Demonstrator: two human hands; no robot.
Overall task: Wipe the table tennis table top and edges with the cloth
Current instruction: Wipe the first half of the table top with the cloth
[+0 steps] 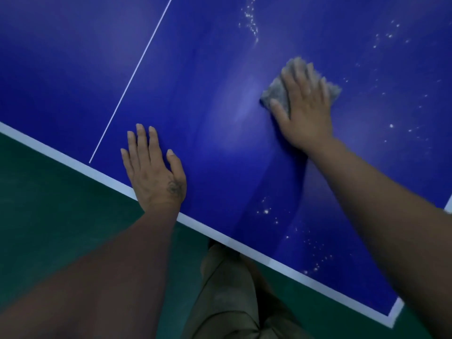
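l hand (152, 167) flat on table (220, 45); cloth (281, 94) under r hand (303, 111).

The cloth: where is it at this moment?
In the head view, the grey cloth lies on the blue table top, right of the white centre line, pressed flat under the right hand.

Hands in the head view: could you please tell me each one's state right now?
Left hand: open, flat on the table, holding nothing.
Right hand: open, straight fingers pressing the cloth on the table.
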